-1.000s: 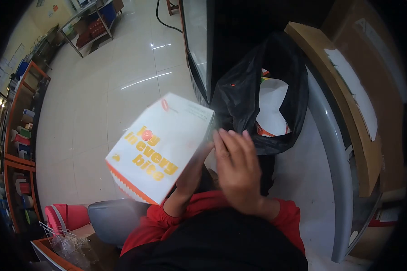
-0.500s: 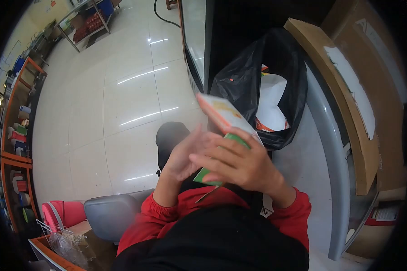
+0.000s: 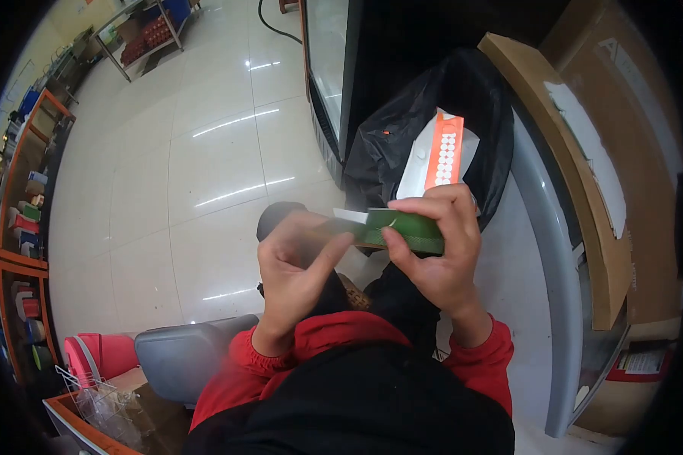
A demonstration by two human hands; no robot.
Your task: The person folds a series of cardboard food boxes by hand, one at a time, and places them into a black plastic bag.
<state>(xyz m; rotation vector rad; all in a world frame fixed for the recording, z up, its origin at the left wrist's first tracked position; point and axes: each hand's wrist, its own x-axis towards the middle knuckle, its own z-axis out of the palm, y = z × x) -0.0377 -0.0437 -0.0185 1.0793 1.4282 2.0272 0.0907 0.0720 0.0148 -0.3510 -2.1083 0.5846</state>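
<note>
A green cardboard piece [image 3: 413, 227], with a white flap showing at its left end, is stretched between my two hands above my lap. My left hand [image 3: 292, 262] pinches its left end between thumb and fingers, slightly blurred. On the other end, my right hand [image 3: 448, 243] has its thumb in front and fingers behind. Just beyond my right hand, an orange and white carton [image 3: 442, 155] with a row of white dots rests in the mouth of a black plastic bag [image 3: 387, 155]. White card lies behind that carton in the bag.
Brown cardboard [image 3: 603, 258] and a curved grey edge [image 3: 542, 250] stand on the right. A glass-fronted cabinet [image 3: 328, 83] is ahead. At lower left are a grey seat [image 3: 178, 360], a pink container [image 3: 114, 355] and a wire basket [image 3: 91, 394]. Orange-framed shelves [image 3: 23, 262] line the left.
The orange and white carton has left my right hand and now lies in the black bag. The green cardboard has turned level, and my left hand has closed on its left end.
</note>
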